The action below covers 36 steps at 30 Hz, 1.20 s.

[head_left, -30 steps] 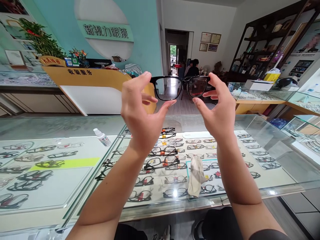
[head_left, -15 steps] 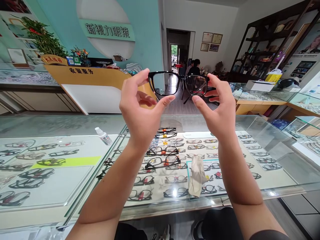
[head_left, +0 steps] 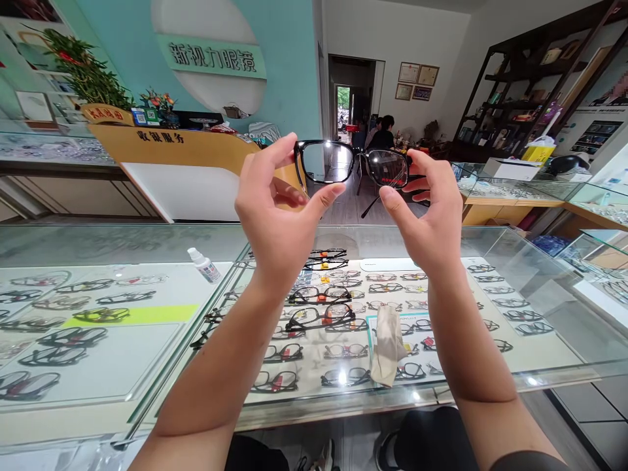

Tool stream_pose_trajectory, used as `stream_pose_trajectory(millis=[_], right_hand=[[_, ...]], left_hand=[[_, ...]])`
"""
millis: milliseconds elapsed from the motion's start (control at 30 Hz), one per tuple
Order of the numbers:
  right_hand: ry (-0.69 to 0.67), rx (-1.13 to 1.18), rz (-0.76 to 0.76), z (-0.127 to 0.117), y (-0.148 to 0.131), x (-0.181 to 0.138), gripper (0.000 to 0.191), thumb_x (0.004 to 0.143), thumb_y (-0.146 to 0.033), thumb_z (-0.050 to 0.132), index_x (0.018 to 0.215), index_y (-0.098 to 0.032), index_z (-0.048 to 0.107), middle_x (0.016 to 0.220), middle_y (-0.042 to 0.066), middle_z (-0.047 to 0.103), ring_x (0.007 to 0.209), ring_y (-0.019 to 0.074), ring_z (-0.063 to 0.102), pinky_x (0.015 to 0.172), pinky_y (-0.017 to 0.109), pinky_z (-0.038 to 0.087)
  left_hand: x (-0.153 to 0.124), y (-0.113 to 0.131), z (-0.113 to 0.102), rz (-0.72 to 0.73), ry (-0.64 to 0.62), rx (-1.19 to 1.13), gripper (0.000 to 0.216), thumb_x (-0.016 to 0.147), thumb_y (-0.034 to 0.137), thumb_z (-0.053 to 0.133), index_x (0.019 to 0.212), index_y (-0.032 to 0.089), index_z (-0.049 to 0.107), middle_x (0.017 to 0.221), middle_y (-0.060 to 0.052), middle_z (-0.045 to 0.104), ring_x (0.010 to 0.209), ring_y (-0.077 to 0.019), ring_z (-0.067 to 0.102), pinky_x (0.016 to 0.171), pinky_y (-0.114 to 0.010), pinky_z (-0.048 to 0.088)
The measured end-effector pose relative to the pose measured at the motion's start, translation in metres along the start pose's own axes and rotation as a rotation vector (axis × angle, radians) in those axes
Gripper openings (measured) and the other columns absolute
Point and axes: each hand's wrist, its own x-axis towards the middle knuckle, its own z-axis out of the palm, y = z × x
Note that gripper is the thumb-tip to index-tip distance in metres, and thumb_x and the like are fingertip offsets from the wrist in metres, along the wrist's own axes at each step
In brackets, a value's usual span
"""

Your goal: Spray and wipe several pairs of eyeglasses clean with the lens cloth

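Black-framed eyeglasses [head_left: 357,152] are held up level in front of me, high over the glass display counter [head_left: 275,411]. My left hand [head_left: 279,209] is closed on their left end, fingers at the upper corner and thumb below. Around the right end, my right hand [head_left: 426,212] pinches the frame in the same way. Red lettering shows on the right lens. One temple arm hangs down behind the lenses. Below my hands, a beige cloth [head_left: 386,347] lies crumpled on the counter. Several dark eyeglasses [head_left: 321,317] stand on the glass left of the cloth.
Left on the counter is a white spray bottle [head_left: 203,265]. Rows of eyeglasses [head_left: 527,315] fill the case. Beyond stands a yellow-and-white reception desk [head_left: 196,176]. People [head_left: 383,134] sit near the far doorway. A side counter [head_left: 505,196] runs along the right.
The eyeglasses have tilted slightly in my hands, and the lens reflections have shifted. Both hands stay nearly in place, still gripping the frame.
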Motion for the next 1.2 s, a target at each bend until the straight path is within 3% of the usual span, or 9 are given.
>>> stream_pose_trajectory(millis=[267,467,733,1000,1200], right_hand=[[-0.003,-0.012,-0.004,-0.001,0.001,0.000,0.060,0.100,-0.066,0.064,0.149,-0.032,0.056,0.135,0.012,0.066,0.118,0.0338,0.069,0.102,0.063,0.060],[-0.010,-0.020,-0.002,-0.001,0.001,0.000,0.059,0.100,-0.065,0.064,0.147,-0.031,0.057,0.133,0.012,0.067,0.117,0.0329,0.069,0.103,0.062,0.059],[-0.046,0.006,0.037,0.000,-0.001,-0.001,0.055,0.100,-0.063,0.064,0.145,-0.032,0.059,0.132,0.011,0.068,0.116,0.0314,0.069,0.100,0.057,0.060],[0.005,-0.004,0.013,-0.001,-0.006,0.000,0.055,0.100,-0.062,0.065,0.145,-0.031,0.058,0.133,0.012,0.066,0.120,0.0329,0.067,0.102,0.060,0.059],[0.087,-0.037,-0.014,-0.003,-0.015,0.001,0.055,0.101,-0.062,0.065,0.146,-0.033,0.055,0.132,0.012,0.063,0.113,0.0310,0.068,0.092,0.057,0.062]], left_hand=[[-0.001,0.006,0.001,0.060,0.027,0.032,0.074,0.079,0.078,0.085,0.139,0.038,0.068,0.140,-0.004,0.070,0.125,-0.0339,0.071,0.087,-0.052,0.064],[-0.002,0.012,0.000,0.093,0.055,0.088,0.071,0.079,0.077,0.087,0.136,0.038,0.069,0.136,-0.005,0.071,0.123,-0.0348,0.072,0.081,-0.051,0.064],[-0.002,0.012,-0.003,0.071,0.021,0.075,0.068,0.083,0.070,0.087,0.140,0.041,0.066,0.136,-0.005,0.071,0.142,-0.0385,0.060,0.103,-0.059,0.058],[0.003,0.007,-0.004,0.090,0.023,0.115,0.061,0.083,0.066,0.088,0.137,0.044,0.070,0.132,-0.003,0.074,0.130,-0.0376,0.067,0.104,-0.061,0.056],[0.010,0.001,-0.007,0.092,-0.010,0.139,0.063,0.081,0.075,0.086,0.133,0.042,0.072,0.130,0.000,0.079,0.124,-0.0364,0.072,0.101,-0.063,0.061]])
